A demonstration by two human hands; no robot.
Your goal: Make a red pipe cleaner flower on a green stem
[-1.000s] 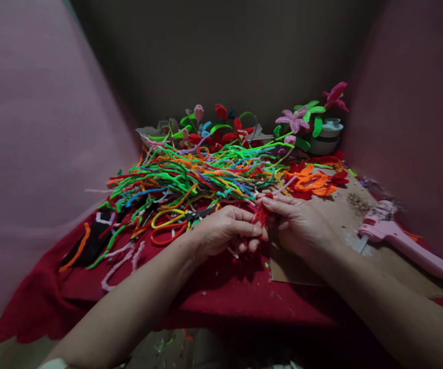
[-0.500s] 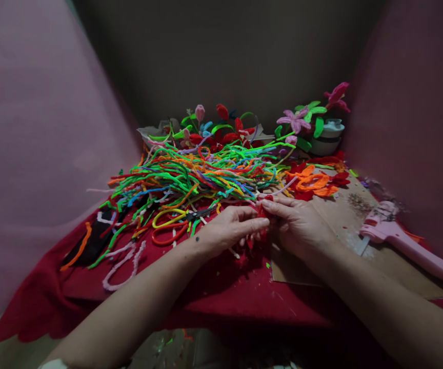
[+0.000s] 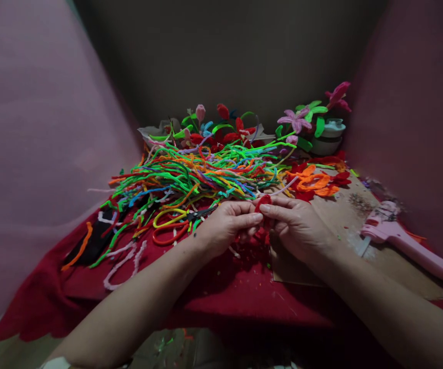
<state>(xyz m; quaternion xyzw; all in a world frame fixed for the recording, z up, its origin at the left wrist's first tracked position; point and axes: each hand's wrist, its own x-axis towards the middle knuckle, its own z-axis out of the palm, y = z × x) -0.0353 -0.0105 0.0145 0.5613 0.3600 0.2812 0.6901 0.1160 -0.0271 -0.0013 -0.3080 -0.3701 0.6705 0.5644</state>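
Between my two hands is a red pipe-cleaner piece [image 3: 263, 203], bent into a narrow loop like a petal. My left hand [image 3: 232, 224] pinches it from the left with thumb and fingers. From the other side, the thumb and fingertips of my right hand [image 3: 297, 221] close on the same piece. More red fuzzy material shows beneath the fingers, partly hidden, so I cannot tell whether it is joined on. Just left of my left hand lie scissors [image 3: 171, 218] with yellow and red handles. A large heap of coloured pipe cleaners [image 3: 202, 171] lies right behind both hands.
Orange petal loops [image 3: 316, 182] lie on cardboard [image 3: 333, 220] at the right, near a pink glue gun [image 3: 402, 238]. Pipe-cleaner flowers [image 3: 296, 120] and a pale pot [image 3: 327, 138] stand at the back. A red cloth [image 3: 244, 292] covers the table.
The red piece now stands up higher between the fingertips, showing its loop more plainly. My left hand has shifted slightly, its thumb drawn back a little to the left.
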